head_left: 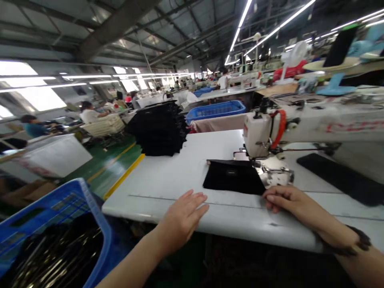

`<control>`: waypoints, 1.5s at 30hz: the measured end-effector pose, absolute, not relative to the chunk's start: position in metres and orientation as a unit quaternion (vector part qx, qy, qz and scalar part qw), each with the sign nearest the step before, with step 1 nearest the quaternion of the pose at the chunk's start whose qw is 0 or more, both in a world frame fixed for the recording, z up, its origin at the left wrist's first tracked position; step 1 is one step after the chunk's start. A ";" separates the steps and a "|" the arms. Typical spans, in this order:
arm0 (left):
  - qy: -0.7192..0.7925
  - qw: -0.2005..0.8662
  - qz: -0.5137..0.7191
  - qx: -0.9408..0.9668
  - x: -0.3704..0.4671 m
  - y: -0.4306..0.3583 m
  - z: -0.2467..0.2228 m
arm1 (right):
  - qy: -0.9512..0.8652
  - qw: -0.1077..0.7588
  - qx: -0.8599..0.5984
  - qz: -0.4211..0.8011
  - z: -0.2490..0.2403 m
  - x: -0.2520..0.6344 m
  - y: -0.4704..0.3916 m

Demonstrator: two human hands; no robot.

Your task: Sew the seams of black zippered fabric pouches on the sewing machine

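A black fabric piece [232, 177] with a small label lies flat on the white sewing table [168, 176], its right end by the needle area of the sewing machine [258, 136]. My right hand [280, 199] is at the piece's lower right corner, thumb and fingers pinched together there. Near the table's front edge, left of and below the piece, my left hand [183, 216] has its fingers stretched out and holds nothing. A tall stack of black pieces [159, 128] stands at the table's far left corner.
On the lower left a blue basket [82, 188] holds dark, shiny items. Another blue basket [216, 111] sits behind the table. A long black piece [342, 178] lies under the machine arm. Several people work farther back on the left.
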State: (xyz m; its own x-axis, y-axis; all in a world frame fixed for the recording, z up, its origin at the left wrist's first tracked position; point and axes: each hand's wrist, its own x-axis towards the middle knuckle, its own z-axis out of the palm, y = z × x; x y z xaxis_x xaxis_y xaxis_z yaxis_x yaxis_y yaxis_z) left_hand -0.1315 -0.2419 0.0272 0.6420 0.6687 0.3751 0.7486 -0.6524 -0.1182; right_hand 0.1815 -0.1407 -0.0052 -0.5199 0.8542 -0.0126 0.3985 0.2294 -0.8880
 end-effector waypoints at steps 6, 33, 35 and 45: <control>-0.316 0.075 -0.164 -0.932 -0.070 -0.168 0.020 | -0.733 0.243 -0.411 0.485 -0.007 0.189 -0.149; -0.288 -0.022 0.014 -0.957 -0.016 -0.052 0.005 | -0.964 0.048 -0.250 0.078 0.000 0.200 -0.060; -0.284 -0.022 0.011 -0.959 -0.017 -0.052 0.004 | -0.965 0.060 -0.241 0.079 -0.003 0.201 -0.061; -0.282 -0.010 0.020 -0.959 -0.017 -0.054 0.003 | -0.963 0.050 -0.248 0.089 -0.007 0.204 -0.061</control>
